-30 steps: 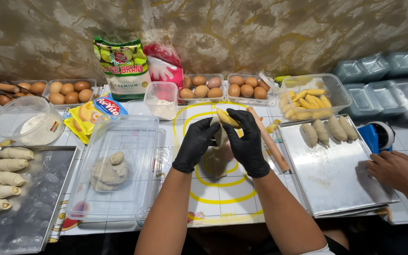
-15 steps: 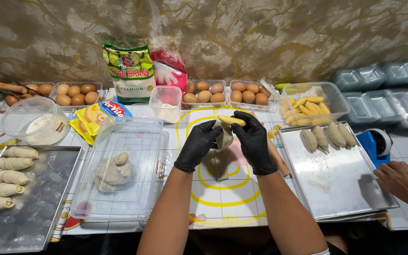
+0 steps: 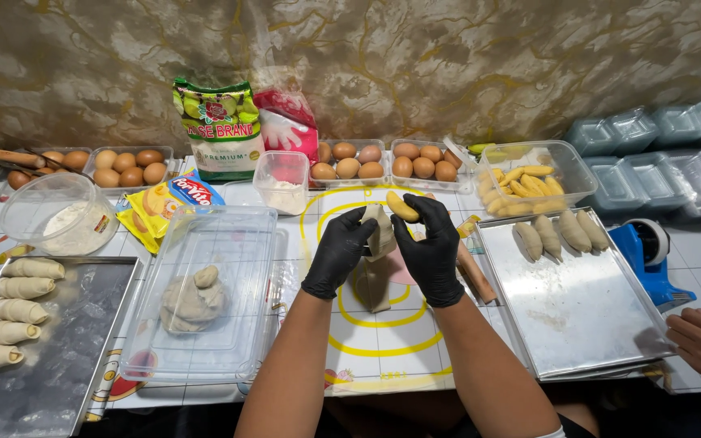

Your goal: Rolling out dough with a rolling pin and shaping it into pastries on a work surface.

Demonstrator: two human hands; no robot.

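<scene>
Banana piece (image 3: pixel 402 206): peeled, yellow, lying tilted against the top of the dough strip, above the yellow-ringed mat (image 3: pixel 383 345). Dough strip (image 3: pixel 378 243): pale, thin, hanging lengthwise, its lower end trailing down onto the mat's centre.

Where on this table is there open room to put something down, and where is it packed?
Most of the right steel tray is bare, below its four wrapped rolls. The left tray is bare right of its rolls. The mat is open in front of the left hand and right hand. The back row, with egg trays, flour bag and banana tub, is packed.
</scene>
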